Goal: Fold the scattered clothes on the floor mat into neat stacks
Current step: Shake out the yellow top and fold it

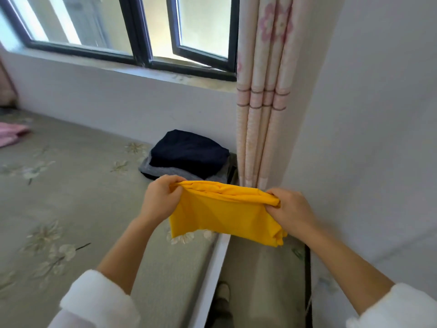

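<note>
A folded yellow garment [224,214] hangs in the air between my two hands, above the edge of the grey flowered mat [71,197]. My left hand [160,197] grips its upper left corner. At the upper right corner my right hand [290,209] pinches the bunched top edge. Behind the garment, in the corner by the wall, lies a stack of folded clothes [189,157]: a dark navy piece on top of a grey one.
A pink cloth [11,133] lies at the far left of the mat. A pink flowered curtain [262,91] hangs in the corner on the right. The window [132,31] and its sill run along the back wall. The mat's edge drops off below the garment.
</note>
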Available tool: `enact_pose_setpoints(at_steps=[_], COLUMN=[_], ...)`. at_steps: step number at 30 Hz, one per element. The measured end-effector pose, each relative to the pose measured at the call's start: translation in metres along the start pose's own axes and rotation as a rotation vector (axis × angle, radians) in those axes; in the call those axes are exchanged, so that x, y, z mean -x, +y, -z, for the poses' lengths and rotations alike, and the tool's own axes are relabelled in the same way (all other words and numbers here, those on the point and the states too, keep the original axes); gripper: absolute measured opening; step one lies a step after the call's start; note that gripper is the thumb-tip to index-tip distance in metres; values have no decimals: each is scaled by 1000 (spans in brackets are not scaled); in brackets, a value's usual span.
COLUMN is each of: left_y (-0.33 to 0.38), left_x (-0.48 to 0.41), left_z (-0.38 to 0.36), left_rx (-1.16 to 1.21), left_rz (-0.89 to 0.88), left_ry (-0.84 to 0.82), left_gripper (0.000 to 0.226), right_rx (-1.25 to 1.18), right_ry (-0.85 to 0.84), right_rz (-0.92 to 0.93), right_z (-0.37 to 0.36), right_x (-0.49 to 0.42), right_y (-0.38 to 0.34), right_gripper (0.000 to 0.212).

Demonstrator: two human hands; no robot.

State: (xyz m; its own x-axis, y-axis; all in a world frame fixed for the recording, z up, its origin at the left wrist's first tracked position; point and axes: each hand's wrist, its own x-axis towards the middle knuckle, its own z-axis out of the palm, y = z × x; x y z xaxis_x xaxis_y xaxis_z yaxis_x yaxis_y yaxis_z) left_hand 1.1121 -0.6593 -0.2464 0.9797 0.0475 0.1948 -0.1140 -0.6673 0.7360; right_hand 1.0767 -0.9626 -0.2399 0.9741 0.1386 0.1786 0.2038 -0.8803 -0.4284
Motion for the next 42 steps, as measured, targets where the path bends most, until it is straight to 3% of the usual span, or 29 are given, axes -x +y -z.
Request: enact_pose_setpoints(at_steps=[8, 12, 17, 24, 29, 31, 33, 36, 39, 42], left_y=[-64, -75, -95, -120, -158, -177, -193, -216, -243, -260], left_x=[-183, -258, -310, -396, -474, -488, -486, -451, -405, -377], left_z=[22, 35, 38, 40, -7, -37, -66, -106, -131, -137], left_rx=[54, 48, 91, 15, -168, -221, -287, -410, -547, -601], left_rz=[34, 38, 81, -24, 9, 122, 250, 221, 227, 302], left_ry=[115, 212, 279, 339, 141, 57, 15, -128, -323, -306], left_gripper=[37, 39, 37, 37, 33, 41, 50, 54, 55, 60], right_rx=[-141, -239, -350, -414, -319, -239, 14, 173, 180, 196], right_ry=[-40, 8, -53, -66, -196, -274, -319, -347, -542, -710], right_rz=[155, 131, 169, 118, -31, -146, -201, -123, 2, -54], right_z=[-42, -53, -67, -95, -138, -157, -177, -208, -240, -258], right_x=[-197, -279, -342, -412, -460, -476, -482, -466, -431, -404], right_y=[-16, -27, -32, -29, -6, 7, 21, 29, 31, 38], right_gripper=[7, 17, 21, 22, 15, 29, 50, 62, 64, 67])
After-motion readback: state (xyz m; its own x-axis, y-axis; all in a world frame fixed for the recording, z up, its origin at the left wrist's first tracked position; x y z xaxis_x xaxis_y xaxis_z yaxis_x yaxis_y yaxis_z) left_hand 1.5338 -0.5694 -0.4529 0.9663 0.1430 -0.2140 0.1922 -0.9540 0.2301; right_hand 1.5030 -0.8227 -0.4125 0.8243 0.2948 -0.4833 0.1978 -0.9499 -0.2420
